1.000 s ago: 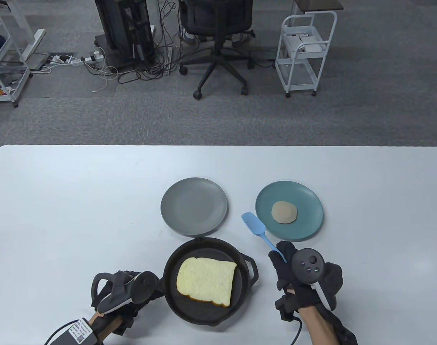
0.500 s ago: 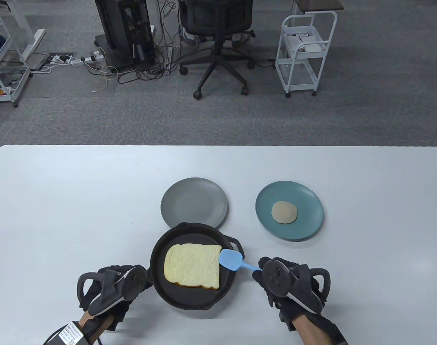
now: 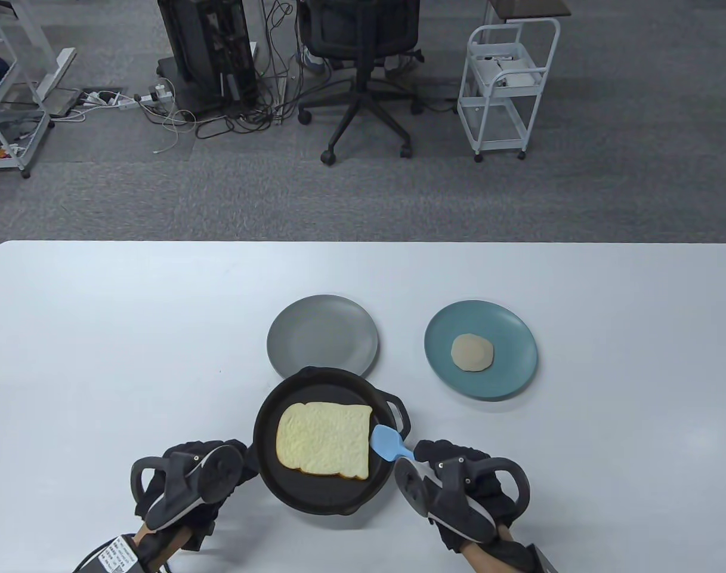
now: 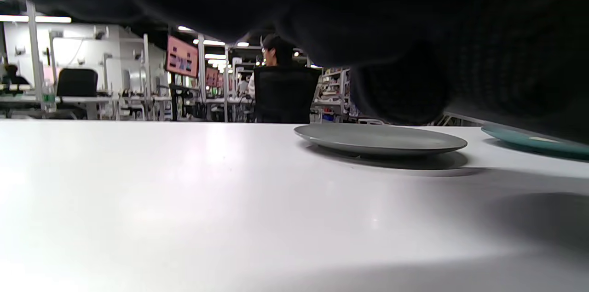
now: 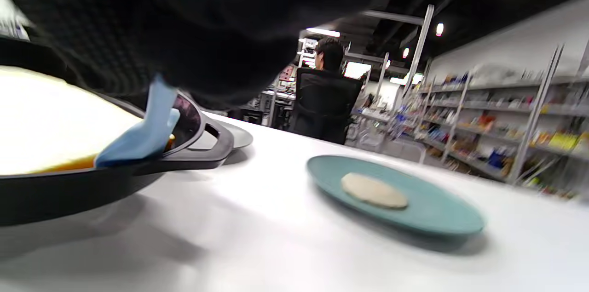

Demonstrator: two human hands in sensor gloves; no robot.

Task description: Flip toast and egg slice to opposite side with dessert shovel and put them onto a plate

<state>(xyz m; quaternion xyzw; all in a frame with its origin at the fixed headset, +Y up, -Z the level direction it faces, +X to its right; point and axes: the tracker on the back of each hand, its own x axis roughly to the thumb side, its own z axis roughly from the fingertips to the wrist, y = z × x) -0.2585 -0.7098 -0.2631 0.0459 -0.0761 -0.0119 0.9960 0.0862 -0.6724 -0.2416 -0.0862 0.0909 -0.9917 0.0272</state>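
Observation:
A slice of pale toast (image 3: 325, 440) lies in a black cast-iron pan (image 3: 315, 495) near the table's front edge. My left hand (image 3: 216, 471) grips the pan's handle on its left side. My right hand (image 3: 440, 462) holds the blue dessert shovel (image 3: 388, 443), whose blade dips into the pan at the toast's right edge (image 5: 138, 138). A round beige egg slice (image 3: 472, 352) sits on the teal plate (image 3: 506, 382) at the right. A grey plate (image 3: 297, 352) stands bare just behind the pan.
The table's far edge runs across the middle of the table view. Beyond it stand an office chair (image 3: 363, 77), a white cart (image 3: 506, 89) and cables on the floor. A person sits far behind in the wrist views.
My right hand swung the shovel from beside the teal plate down and left into the pan. The pan shifted left and away, its rim now overlapping the grey plate's front edge.

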